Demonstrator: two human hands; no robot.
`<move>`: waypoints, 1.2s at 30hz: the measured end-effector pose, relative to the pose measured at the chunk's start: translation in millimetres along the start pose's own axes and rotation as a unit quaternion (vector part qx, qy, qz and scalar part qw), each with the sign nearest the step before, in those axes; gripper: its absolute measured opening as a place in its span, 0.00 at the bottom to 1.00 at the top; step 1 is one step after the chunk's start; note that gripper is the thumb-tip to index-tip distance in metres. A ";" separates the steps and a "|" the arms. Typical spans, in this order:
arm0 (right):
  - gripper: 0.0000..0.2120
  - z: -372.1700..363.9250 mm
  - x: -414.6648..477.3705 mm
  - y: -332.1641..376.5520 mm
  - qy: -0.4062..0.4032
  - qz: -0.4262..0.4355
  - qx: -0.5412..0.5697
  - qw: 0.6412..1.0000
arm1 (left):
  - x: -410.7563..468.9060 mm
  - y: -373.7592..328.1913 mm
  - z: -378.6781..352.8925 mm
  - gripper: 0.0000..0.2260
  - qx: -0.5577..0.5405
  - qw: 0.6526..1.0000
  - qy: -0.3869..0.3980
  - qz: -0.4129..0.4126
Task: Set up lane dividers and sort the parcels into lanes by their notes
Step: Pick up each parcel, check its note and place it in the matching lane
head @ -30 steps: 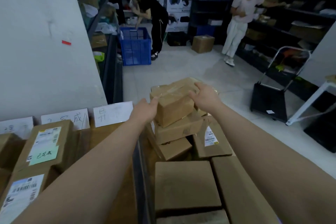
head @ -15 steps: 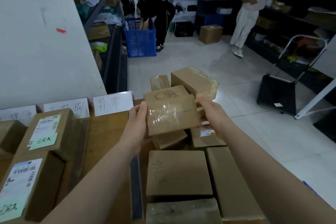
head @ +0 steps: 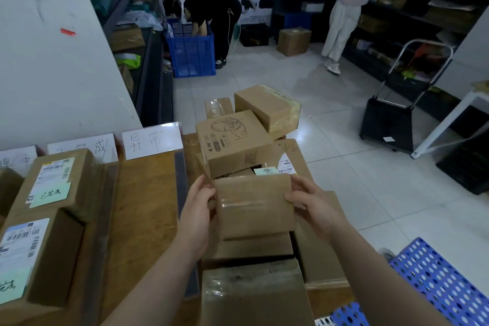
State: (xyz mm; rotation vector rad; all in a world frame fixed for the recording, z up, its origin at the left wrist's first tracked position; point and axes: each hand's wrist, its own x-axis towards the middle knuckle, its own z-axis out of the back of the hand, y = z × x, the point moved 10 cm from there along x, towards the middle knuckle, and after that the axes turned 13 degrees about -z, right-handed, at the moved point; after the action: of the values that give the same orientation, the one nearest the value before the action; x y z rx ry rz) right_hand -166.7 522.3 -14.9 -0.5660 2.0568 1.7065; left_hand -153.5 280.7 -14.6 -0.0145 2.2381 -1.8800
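Item: small taped cardboard parcel [head: 255, 206], plain brown, clear tape across the upper face. Location: held above the unsorted heap at the right of the wooden table [head: 143, 206], just in front of the printed carton [head: 232, 140] with the line drawing on its lid.

Hold: left hand [head: 197, 216] grips the left end, fingers curled round the edge; right hand [head: 315, 209] grips the right end, thumb on top, fingers wrapped beneath.

Note: none visible on the face turned up. A green note [head: 266, 171] shows just behind the parcel's far edge; whether it belongs to this parcel cannot be told.

Lanes: a clear divider strip [head: 182, 180] separates the heap from the bare lane headed by the handwritten sign card [head: 152, 140]. Further left, labelled parcels [head: 50, 193] with green notes lie sorted.

Hazards, as judged:
- wrong lane, if the parcel is placed before its note is read
- the heap shifting, since the printed carton sits tilted on uneven boxes and a knock could tip it
- the divider strip being nudged out of line as the parcel crosses leftward
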 end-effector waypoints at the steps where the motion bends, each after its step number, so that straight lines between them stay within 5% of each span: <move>1: 0.21 0.3 -1.4 0.0 0.007 0.008 -0.009 1.000 | -1.3 2.1 -0.7 0.14 -0.001 1.000 -0.003 0.008; 4: 0.23 -0.1 -4.1 0.2 0.025 0.019 -0.005 0.999 | -4.7 4.7 -1.5 0.13 0.037 0.999 -0.004 0.009; 15: 0.03 8.0 -3.7 -10.1 -0.014 0.020 0.052 0.998 | -10.8 24.0 -5.7 0.14 0.094 0.994 0.047 0.009; 21: 0.13 -11.9 0.6 -13.5 0.022 -0.017 0.038 0.999 | -11.1 16.9 -9.6 0.19 0.040 0.996 0.063 0.038; 26: 0.11 -42.7 3.4 -0.2 0.039 -0.025 0.040 0.998 | -9.8 -6.7 8.7 0.24 -0.004 0.998 0.068 0.018; 30: 0.07 -88.0 1.1 8.1 0.088 -0.026 -0.017 0.996 | -12.5 -31.4 49.2 0.27 -0.020 0.999 0.022 -0.023; 36: 0.08 -177.1 -11.6 14.2 0.142 -0.010 -0.073 0.987 | -21.8 -67.7 132.3 0.14 -0.029 0.994 -0.078 -0.076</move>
State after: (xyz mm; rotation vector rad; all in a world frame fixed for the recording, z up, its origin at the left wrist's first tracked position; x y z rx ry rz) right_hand -173.9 351.1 33.0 -0.9221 2.1141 1.8668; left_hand -118.4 143.0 33.8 -0.3390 2.2405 -1.8160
